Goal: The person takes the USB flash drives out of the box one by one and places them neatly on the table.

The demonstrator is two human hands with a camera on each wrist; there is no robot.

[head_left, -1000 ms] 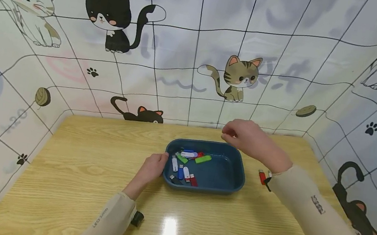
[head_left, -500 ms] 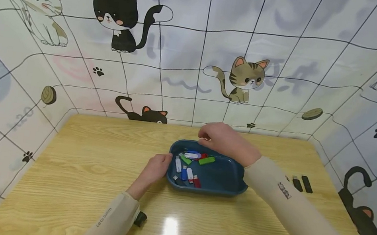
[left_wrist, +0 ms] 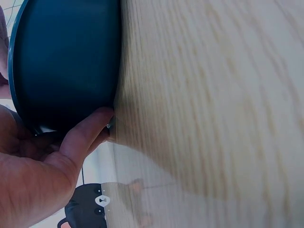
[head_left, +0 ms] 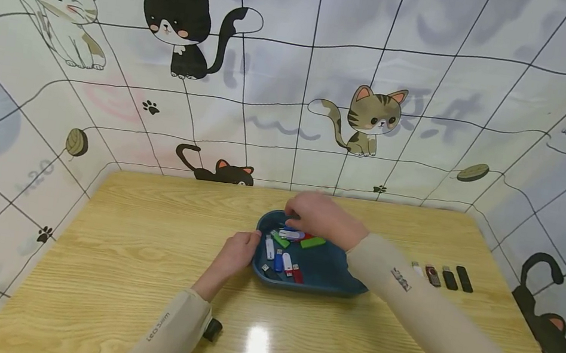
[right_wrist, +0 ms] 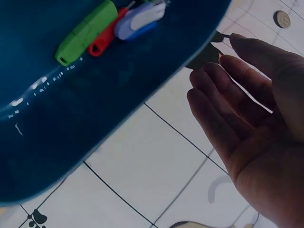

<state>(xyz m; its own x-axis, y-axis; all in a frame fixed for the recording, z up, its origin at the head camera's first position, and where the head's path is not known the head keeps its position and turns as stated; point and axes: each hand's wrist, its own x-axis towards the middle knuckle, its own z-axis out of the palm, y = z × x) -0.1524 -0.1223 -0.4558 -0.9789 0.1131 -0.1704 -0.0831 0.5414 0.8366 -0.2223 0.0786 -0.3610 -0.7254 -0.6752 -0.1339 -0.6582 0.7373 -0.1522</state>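
USB drives (head_left: pixel 287 260) lie loose, mostly in the left half of a blue tray (head_left: pixel 327 267) on a wooden table (head_left: pixel 138 277). Left hand (head_left: pixel 236 252): forearm slanting inward from the near edge, digits gripping the tray's left end; in the left wrist view one digit runs along the outer wall, its tip beside the base. Right hand (head_left: pixel 323 215): forearm crossing above the tray's right part, hand over the far rim; the right wrist view shows the fingers gently bent, the thumb apart from them, and a green drive (right_wrist: pixel 88 33) near the rim. Four further drives (head_left: pixel 449 278) form a row beyond the right sleeve (head_left: pixel 423 299).
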